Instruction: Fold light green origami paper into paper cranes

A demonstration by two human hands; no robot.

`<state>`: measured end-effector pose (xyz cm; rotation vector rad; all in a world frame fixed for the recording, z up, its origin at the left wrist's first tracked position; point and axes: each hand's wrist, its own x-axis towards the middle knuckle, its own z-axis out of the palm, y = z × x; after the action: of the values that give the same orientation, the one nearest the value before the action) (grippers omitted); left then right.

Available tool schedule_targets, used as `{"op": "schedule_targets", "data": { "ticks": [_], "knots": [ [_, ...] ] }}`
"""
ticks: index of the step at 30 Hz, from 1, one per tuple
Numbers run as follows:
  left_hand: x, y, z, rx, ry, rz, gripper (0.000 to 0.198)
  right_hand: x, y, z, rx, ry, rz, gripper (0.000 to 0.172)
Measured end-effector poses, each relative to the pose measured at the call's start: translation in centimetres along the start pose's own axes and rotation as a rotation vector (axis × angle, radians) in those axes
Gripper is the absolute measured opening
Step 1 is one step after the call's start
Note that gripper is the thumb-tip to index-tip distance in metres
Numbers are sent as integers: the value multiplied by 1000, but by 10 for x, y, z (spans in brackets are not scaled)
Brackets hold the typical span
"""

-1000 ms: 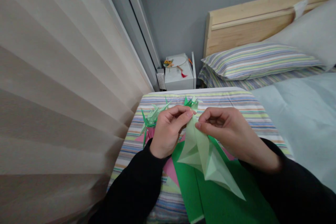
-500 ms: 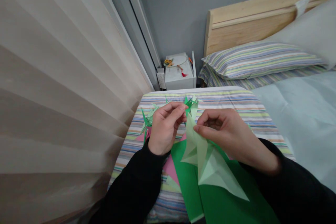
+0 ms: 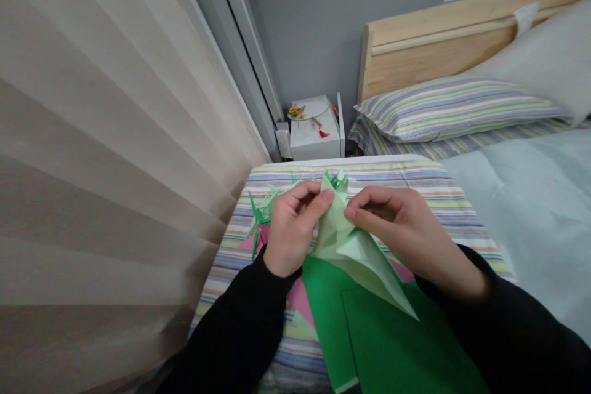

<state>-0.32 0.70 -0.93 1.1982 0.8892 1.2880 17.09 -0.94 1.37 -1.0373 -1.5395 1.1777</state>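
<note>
Holding: the left hand (image 3: 293,231) and right hand (image 3: 399,228) are both curled, not spread, with a folded pale green paper (image 3: 344,240) between them.
Left hand: its thumb (image 3: 324,197) presses on the paper's upper part, with the fingers curled behind, pinching it.
Right hand: its thumb and forefinger (image 3: 351,213) pinch the paper's left-facing edge; the other fingers curl in above.
Paper: creased into a pointed shape, its top tip rising between the hands and a long point slanting down and right, lying over the green sheet.
Under the paper: a dark green sheet (image 3: 369,332) lies flat, overlapping a pink sheet (image 3: 300,298).
Just past the hands: a spiky green origami figure (image 3: 264,212) sits beside the left hand, and a small dark green folded piece (image 3: 337,180) sits just beyond the paper's tip.
Sleeves: black, on both forearms (image 3: 235,326).
Bed: a striped quilt (image 3: 351,173) lies beneath the papers, with a pale blue sheet (image 3: 530,209) to its right.
Beyond: a striped pillow (image 3: 452,109) and a wooden headboard (image 3: 438,43); a white box (image 3: 314,143) with a red tassel (image 3: 322,133) stands by a grey wall (image 3: 300,18).
Left side: a beige curtain (image 3: 106,166) hangs in folds.
</note>
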Motion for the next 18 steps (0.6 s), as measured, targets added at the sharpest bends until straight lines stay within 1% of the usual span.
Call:
{"op": "schedule_targets", "data": {
  "ticks": [3, 8, 13, 18],
  "knots": [
    [0, 0, 0, 1, 26, 60, 18, 0, 1, 0, -27, -52, -21, 18],
    [-1, -1, 2, 68, 45, 125, 14, 1, 2, -1, -54, -57, -26, 17],
    [-2, -1, 1, 135, 51, 147, 14, 1, 3, -2, -96, -71, -14, 16],
    [-1, -5, -1, 120, 50, 155, 16, 0, 3, -3, -140, -81, 1, 17]
  ]
}}
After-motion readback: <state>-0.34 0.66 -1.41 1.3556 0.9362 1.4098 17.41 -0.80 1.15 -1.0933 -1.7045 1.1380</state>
